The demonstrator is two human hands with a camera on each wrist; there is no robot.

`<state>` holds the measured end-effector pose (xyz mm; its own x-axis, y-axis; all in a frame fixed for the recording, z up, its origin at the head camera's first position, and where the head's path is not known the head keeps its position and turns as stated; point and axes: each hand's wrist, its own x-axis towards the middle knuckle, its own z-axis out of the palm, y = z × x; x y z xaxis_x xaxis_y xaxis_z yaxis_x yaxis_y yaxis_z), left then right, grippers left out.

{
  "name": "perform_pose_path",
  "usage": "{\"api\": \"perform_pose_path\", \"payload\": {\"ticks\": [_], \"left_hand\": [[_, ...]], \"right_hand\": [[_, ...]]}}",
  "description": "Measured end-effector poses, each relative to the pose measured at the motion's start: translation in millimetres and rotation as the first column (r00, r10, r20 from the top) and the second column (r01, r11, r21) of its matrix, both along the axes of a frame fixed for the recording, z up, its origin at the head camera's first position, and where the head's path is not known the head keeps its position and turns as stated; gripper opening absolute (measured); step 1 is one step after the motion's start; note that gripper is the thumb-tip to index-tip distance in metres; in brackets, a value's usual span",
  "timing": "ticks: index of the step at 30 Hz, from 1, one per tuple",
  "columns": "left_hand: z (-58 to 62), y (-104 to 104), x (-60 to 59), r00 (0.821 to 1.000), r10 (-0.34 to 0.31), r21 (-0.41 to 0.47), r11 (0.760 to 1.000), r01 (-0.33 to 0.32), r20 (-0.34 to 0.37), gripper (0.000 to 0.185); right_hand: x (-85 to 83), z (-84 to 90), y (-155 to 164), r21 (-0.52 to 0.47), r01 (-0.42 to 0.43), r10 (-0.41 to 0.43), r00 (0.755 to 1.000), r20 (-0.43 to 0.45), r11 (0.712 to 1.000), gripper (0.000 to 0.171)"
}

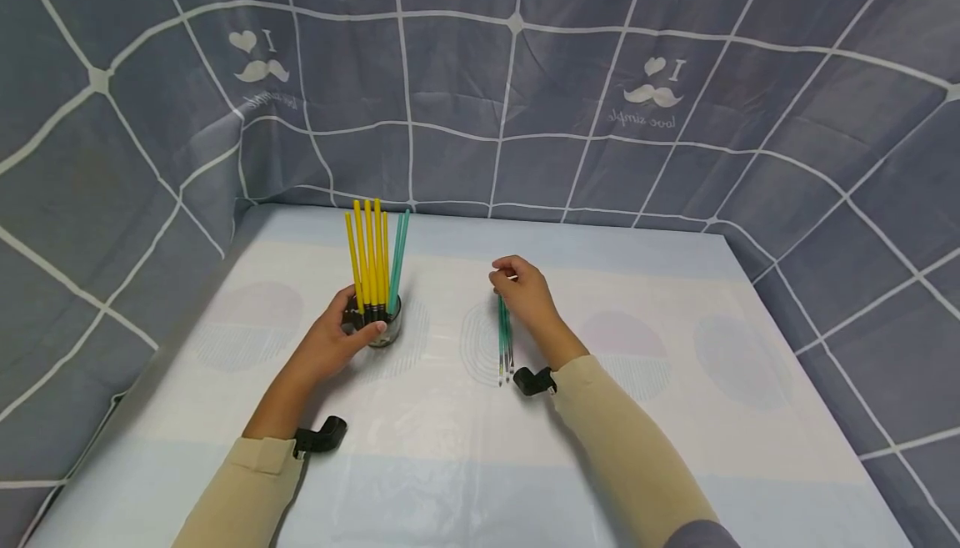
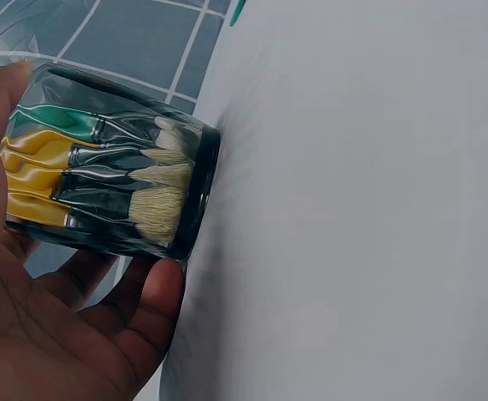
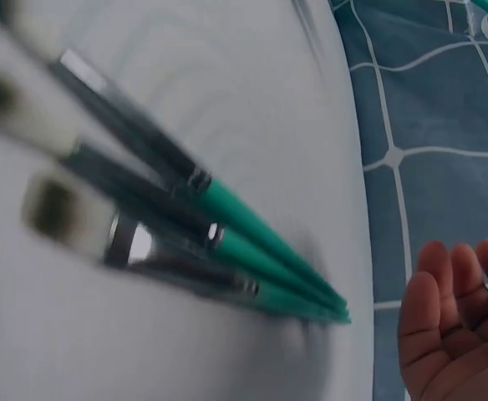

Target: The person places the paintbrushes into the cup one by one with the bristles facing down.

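A person's left hand (image 1: 330,346) curled around a clear glass cup (image 1: 384,327) standing upright on a pale table (image 1: 675,414), with yellow-handled brushes (image 1: 367,256) and one green-handled brush (image 1: 398,260) standing in it, bristles down. The right hand (image 1: 525,291) rested to the right of the cup, its fingers loosely curled over the far ends of three green-handled brushes (image 1: 505,339). Those brushes lay side by side on the table with bristles toward the person, though whether the fingers actually gripped them could not be told.
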<state>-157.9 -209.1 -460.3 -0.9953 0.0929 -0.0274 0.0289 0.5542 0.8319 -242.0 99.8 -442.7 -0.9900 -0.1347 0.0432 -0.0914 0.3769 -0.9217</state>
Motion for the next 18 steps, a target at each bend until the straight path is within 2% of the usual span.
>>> {"api": "perform_pose_path", "payload": {"ticks": [8, 18], "left_hand": [[1.8, 0.8, 1.7, 1.0, 0.001, 0.005, 1.0, -0.001, 0.003, 0.083], [0.4, -0.5, 1.5, 1.0, 0.0, 0.006, 1.0, 0.0, 0.002, 0.085]], "right_hand": [[-1.0, -8.7, 17.7, 0.059, 0.022, -0.024, 0.999, 0.039, 0.998, 0.031], [-2.2, -12.4, 23.3, 0.127, 0.075, -0.089, 0.99, 0.106, 0.989, 0.029]]}}
